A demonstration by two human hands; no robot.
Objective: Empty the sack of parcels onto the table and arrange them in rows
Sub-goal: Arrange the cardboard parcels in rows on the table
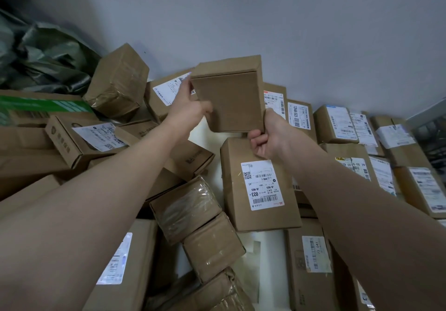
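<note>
A plain brown cardboard parcel (229,95) is held up in the air above the table, its unlabelled face toward me. My left hand (187,109) grips its left edge, and my right hand (265,134) grips its lower right corner. Under it lies a parcel with a white shipping label (259,185). Labelled parcels stand side by side in rows at the right (337,127). A loose heap of brown parcels (115,86) fills the left side. The dark green sack (43,54) lies crumpled at the far left.
The white table (268,245) shows through gaps between the parcels. A grey wall (265,21) runs along the back. A box with green print (45,105) lies at the left. Tape-wrapped parcels (193,211) sit between my forearms.
</note>
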